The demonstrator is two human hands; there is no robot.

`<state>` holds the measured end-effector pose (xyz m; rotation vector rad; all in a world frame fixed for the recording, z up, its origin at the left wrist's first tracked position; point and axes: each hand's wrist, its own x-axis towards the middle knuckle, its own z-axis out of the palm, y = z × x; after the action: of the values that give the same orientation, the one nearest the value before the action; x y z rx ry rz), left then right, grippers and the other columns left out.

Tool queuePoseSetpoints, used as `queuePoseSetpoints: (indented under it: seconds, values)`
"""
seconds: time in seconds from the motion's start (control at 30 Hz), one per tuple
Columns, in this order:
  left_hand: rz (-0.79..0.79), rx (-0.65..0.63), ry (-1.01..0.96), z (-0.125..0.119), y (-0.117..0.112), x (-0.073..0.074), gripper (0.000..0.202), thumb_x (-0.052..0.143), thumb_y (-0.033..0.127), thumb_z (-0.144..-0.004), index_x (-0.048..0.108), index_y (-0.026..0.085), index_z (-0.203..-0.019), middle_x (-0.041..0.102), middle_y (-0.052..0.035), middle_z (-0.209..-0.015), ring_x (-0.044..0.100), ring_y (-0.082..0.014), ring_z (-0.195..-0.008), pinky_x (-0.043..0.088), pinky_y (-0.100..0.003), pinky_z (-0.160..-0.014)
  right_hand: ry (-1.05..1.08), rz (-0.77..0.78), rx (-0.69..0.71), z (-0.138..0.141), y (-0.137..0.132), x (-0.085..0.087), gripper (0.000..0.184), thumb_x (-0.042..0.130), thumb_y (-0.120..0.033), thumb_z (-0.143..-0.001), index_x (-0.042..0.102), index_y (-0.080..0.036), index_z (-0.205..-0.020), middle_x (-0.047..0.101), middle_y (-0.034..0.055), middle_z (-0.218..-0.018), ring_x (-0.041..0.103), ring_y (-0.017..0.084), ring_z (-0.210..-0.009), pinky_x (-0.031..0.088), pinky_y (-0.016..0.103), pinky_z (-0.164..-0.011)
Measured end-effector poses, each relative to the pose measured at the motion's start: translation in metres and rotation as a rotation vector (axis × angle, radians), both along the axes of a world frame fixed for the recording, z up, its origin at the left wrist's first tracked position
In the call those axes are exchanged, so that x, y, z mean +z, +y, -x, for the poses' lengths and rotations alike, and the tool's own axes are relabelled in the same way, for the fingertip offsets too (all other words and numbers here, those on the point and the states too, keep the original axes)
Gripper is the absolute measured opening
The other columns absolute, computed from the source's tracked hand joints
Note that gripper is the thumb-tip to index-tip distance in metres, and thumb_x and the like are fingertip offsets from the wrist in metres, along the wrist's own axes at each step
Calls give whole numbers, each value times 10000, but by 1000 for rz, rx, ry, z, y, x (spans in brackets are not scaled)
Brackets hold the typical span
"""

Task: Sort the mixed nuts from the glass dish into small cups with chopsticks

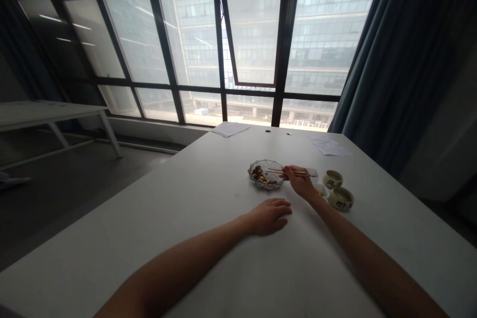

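Across the white tabletop (pixel 156 198), left to right, what sits around the hands?

Left hand (pixel 268 216) first: flat on the surface and holding nothing, fingers lying close together, lightly curled. Just beyond it is a cut-glass dish (pixel 265 181) with a small heap of brown nuts (pixel 261 175) at its left side, probably peanuts, though they are too small to tell for certain.

And the right hand (pixel 300 184)?

Just right of the dish, fingers pinching a pair of wooden chopsticks (pixel 292 172). The tips reach left over the dish, above the nuts, with no contact visible. Further right are a small white dish (pixel 321 190), a ceramic cup (pixel 333 179) and a second ceramic cup (pixel 340 198).

How would the nuts handle?

Probably light, hard and smooth, so likely to slip between thin sticks. Best taken singly, tips closing on opposite sides around the middle of a nut. The glass dish looks fragile and fairly heavy for its size; its rim seems the safest hold.
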<state>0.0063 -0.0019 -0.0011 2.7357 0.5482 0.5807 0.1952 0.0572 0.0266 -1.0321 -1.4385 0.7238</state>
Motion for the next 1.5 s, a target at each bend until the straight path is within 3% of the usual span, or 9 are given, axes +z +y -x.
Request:
queuePoseSetpoints:
  seconds: [0.33,0.63,1.03,1.2,1.5]
  values:
    - [4,-11,-4,-1,0,0,367,552,299,-900,586,238,-1260,547,-76,-1399,502,-240,-1293,349,-365,-1130,80,79,18,-1,1,-12,404,658,-616,-798,688,-213,-787,758,84,-807,744,264,-716,636,401,-684]
    - [-14,-6,-9,-2,1,-2,360,566,282,-892,587,234,-1249,549,-67,-1396,502,-234,-1292,346,-359,-1131,149,62,-79,9,-2,-10,506,645,-684,-747,681,-179,-740,749,91,-756,741,270,-669,632,380,-653]
    - [-7,-5,3,-2,1,0,360,560,293,-896,586,242,-1251,549,-71,-1395,505,-236,-1290,348,-362,-1130,143,64,-64,6,1,-14,467,657,-643,-767,681,-177,-747,749,83,-738,744,258,-672,628,344,-630]
    - [-10,-12,-2,-1,2,-2,363,554,293,-898,585,238,-1255,549,-73,-1395,501,-236,-1294,346,-363,-1134,123,95,-78,4,2,-11,441,640,-600,-804,676,-164,-752,719,66,-642,710,219,-566,607,309,-547]
    - [-7,-6,-3,0,1,-1,362,557,296,-900,584,242,-1257,546,-65,-1397,504,-233,-1288,353,-359,-1127,55,10,-146,4,-1,-11,519,576,-679,-814,633,-172,-717,674,54,-584,667,192,-521,550,282,-504]
